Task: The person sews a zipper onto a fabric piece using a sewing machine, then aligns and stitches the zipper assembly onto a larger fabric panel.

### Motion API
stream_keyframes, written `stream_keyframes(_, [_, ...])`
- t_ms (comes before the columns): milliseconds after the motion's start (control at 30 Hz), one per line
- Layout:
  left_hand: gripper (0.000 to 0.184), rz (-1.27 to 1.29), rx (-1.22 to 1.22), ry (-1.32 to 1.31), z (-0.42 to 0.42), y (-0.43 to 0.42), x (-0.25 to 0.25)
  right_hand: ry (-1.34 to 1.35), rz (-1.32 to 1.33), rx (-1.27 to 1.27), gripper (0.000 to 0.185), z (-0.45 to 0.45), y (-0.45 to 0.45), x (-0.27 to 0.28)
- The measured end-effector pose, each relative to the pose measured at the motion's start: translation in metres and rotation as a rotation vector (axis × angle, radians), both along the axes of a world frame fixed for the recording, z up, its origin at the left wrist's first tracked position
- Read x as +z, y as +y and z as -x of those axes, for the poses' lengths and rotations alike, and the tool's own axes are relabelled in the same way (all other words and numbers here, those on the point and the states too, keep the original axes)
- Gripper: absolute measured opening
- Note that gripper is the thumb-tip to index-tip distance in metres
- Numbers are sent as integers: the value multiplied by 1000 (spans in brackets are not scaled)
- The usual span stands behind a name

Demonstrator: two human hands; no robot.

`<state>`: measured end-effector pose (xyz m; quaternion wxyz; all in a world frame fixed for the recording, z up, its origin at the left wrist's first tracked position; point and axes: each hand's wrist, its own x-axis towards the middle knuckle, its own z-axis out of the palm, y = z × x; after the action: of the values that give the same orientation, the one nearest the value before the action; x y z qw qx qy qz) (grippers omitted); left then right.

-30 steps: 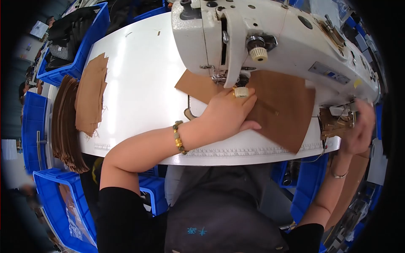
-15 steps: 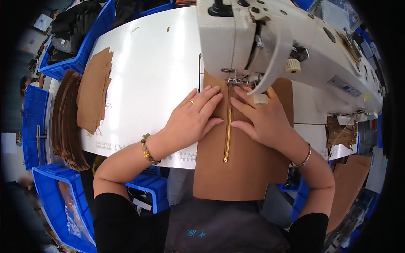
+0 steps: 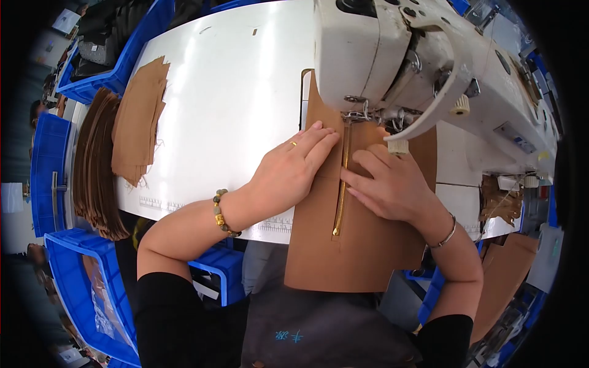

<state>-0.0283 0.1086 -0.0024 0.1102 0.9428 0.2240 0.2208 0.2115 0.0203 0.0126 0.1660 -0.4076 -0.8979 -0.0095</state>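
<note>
A large brown panel (image 3: 368, 257) with a gold zipper (image 3: 341, 205) down its middle lies under the needle area of a white sewing machine (image 3: 362, 55). On the panel's left edge, beside the zipper's upper part, my left hand (image 3: 291, 165) rests flat with its fingers stretched out. My right hand (image 3: 392, 184) lies on the panel right of the zipper, fingers bent and apart, fingertips near the zipper; the machine's curved guard partly covers the area behind it. The zipper's pull sits at the end nearest my body.
Brown cloth pieces (image 3: 138, 126) lie at the table's left, beside a thick brown stack (image 3: 95, 165). Blue bins (image 3: 92, 288) stand along the left side. Brown scraps (image 3: 500, 199) lie at the right. A ruler strip (image 3: 159, 202) runs along the front edge.
My right hand has come from the far right onto the panel, and its fingers have since bent. The panel has swung round lengthwise toward my body. My left hand has moved to its left edge.
</note>
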Motion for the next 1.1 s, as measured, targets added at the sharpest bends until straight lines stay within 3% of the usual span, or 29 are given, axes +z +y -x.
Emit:
stream_keyframes(167, [56, -11, 1, -3, -1, -1, -1, 45, 16, -283, 39, 6, 10, -6])
stream_keyframes(300, [53, 46, 4, 24, 0, -1, -3, 123, 16, -293, 44, 6, 12, -9])
stream_keyframes(467, [53, 62, 13, 25, 0, -3, 0, 91, 117, -67, 47, 10, 2, -5])
stream_keyframes(767, [52, 70, 9, 22, 1, -3, -1, 99, 133, -209, 73, 12, 2, -4])
stream_keyframes(1000, [55, 132, 23, 42, 0, -4, 1, 153, 200, -177, 73, 7, 4, -3])
stream_keyframes(1100, [55, 124, 26, 38, 0, -4, 1, 118, 132, -128, 61, 7, 5, -5])
